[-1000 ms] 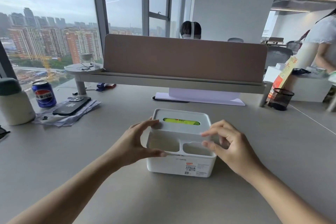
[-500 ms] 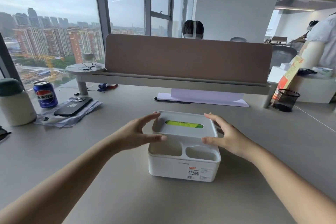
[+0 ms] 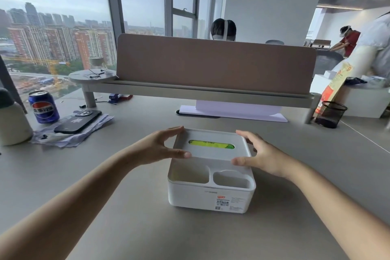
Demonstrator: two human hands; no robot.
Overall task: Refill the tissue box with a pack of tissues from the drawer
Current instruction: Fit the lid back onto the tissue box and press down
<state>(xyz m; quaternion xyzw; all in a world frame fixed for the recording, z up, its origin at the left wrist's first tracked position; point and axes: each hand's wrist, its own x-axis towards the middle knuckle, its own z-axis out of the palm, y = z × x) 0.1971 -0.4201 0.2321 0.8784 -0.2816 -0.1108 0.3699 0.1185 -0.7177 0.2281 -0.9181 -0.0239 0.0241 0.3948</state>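
White tissue box [image 3: 211,188] sits centre frame on the grey desk [image 3: 105,207], label side facing the camera. Both hands grip the lid [image 3: 211,150] from its short ends: left hand [image 3: 156,150] pinches the left edge, thumb on the near corner and fingers at the far corner; right hand [image 3: 259,156] mirrors it on the right edge. Medium-wide grips, each closed on the lid, likely to keep it level while seating or lifting; can't tell which. Green tissue pack [image 3: 211,145] shows through the lid slot, so the refill looks mostly done. Two front compartments are empty. Soda can [image 3: 43,106] and phone [image 3: 78,121] left of frame, well apart.
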